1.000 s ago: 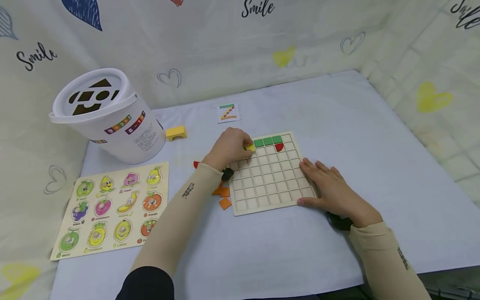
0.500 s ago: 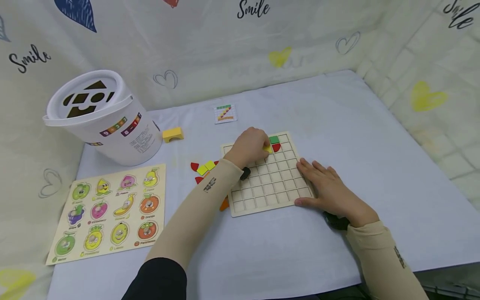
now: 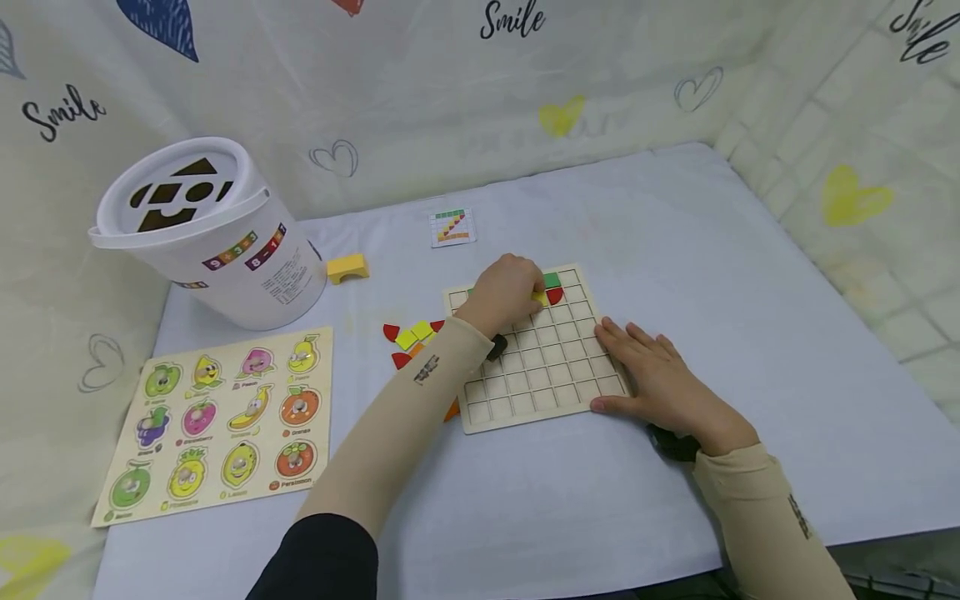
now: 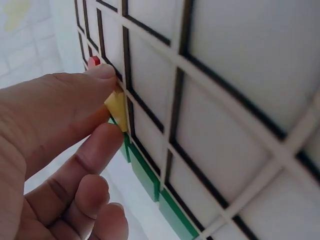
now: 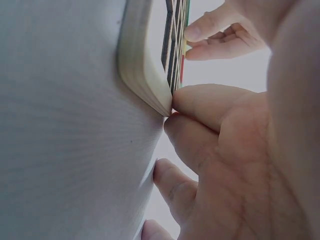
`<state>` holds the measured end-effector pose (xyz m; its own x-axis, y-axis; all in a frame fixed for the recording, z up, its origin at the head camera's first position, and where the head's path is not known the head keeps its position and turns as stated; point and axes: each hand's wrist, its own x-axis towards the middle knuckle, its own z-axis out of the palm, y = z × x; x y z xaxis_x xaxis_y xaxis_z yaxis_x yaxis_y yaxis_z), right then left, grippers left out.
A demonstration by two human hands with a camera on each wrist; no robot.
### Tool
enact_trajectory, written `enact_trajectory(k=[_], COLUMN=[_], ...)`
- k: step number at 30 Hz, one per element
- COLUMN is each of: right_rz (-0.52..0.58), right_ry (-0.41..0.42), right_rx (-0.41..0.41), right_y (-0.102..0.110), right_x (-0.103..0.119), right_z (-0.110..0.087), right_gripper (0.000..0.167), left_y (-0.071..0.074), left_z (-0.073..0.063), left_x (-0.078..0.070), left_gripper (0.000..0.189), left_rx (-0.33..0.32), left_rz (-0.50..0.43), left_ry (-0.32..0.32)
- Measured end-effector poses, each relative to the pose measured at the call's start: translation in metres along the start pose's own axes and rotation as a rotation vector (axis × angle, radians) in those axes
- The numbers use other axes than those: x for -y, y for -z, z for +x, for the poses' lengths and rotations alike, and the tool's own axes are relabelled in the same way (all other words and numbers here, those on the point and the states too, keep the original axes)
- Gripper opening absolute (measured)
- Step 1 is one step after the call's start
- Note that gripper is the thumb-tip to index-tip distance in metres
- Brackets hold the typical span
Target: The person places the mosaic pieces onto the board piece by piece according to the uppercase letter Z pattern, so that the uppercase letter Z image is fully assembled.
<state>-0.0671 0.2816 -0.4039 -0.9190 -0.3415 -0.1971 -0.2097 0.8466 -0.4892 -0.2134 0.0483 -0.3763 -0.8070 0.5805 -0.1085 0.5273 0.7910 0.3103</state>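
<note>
With my left hand (image 3: 501, 292) I am pinching a small yellow square tile (image 4: 116, 107) between thumb and forefinger, the other fingers curling loosely below. I am holding this tile against the pale wooden grid board (image 3: 542, 354), just beside a red quarter-round piece (image 3: 555, 297) and next to a row of green square tiles (image 4: 145, 172) lining the far edge; whether it is sitting fully in its cell, I cannot tell. My right hand (image 3: 660, 379) is grasping nothing: its fingers are lying extended, touching the board's right edge, with the thumb resting by the near corner.

Left of the board, loose red quarter-rounds (image 3: 391, 332), yellow squares (image 3: 406, 339) and orange pieces (image 3: 452, 410) are lying on the white cloth (image 3: 600, 500), partly hidden by my sleeve. Beyond the board a small printed pattern card (image 3: 452, 227) is lying flat. A yellow arch block (image 3: 347, 267) is standing near a white lidded plastic bucket (image 3: 255, 267), and a cream fruit-picture board (image 3: 223, 400) is lying in front of the bucket.
</note>
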Motion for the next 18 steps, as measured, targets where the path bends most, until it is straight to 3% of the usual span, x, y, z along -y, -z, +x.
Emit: enact_trajectory(k=[8,12,18], right_rz=[-0.005,-0.003,0.005], right_ry=[-0.007,0.000,0.008], right_rx=[0.004,0.004,0.014], right_y=[0.001,0.000,-0.001], right_x=[0.000,-0.003,-0.003], right_z=[0.003,0.003,0.004], right_gripper=[0.112,0.112,0.113], left_y=[0.007,0.011,0.019], left_z=[-0.017,-0.031,-0.063], left_x=[0.023,0.044,0.083], left_gripper=[0.020,0.019,0.019], left_rx=[-0.036,-0.060,-0.070], left_rz=[-0.054,-0.076,-0.128], left_ry=[0.044,0.089,0.176])
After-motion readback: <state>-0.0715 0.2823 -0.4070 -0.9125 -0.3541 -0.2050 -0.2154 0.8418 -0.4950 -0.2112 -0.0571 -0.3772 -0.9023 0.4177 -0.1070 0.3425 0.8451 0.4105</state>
